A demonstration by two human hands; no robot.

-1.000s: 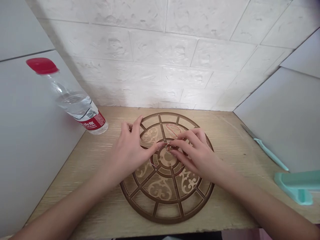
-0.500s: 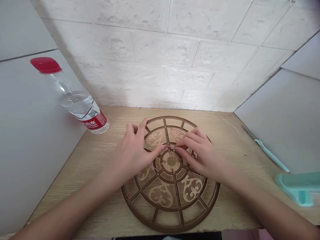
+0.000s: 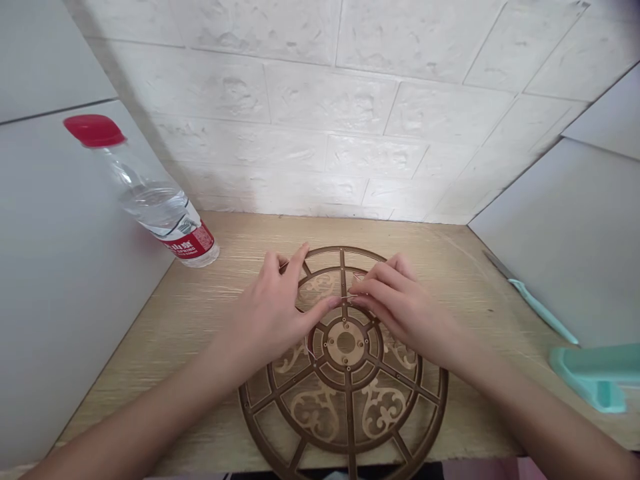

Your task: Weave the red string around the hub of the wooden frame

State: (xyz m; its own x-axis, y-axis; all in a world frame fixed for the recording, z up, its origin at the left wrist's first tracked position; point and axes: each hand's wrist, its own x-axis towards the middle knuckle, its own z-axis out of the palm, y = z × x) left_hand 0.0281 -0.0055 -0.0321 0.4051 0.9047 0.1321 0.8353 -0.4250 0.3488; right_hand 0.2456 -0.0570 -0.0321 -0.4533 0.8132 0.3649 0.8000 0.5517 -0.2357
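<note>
A round brown openwork frame [image 3: 349, 407], with spokes, rings and pale scrollwork panels around a hub, lies before me and reaches past the table's near edge. My left hand [image 3: 283, 300] rests over its upper left part, fingers curled at the rim and thumb stretched to the top spoke, gripping it. Between that thumb and my right fingertips runs a short piece of thin, pale wire [image 3: 347, 297]. My right hand [image 3: 395, 297] pinches this wire just above the hub. A reddish strand [image 3: 309, 341] shows beside the left thumb, inside the frame; its ends are hidden.
A water bottle [image 3: 170, 217] with a red cap stands at the left. On the right, a knife [image 3: 540, 308] with a mint handle leans along the grey side panel, near a mint plastic piece [image 3: 590, 377]. A white brick-pattern wall [image 3: 360, 153] closes off the back.
The frame has slid toward me and turned slightly. My left hand has moved a little to the right with it; my right hand still pinches the wire.
</note>
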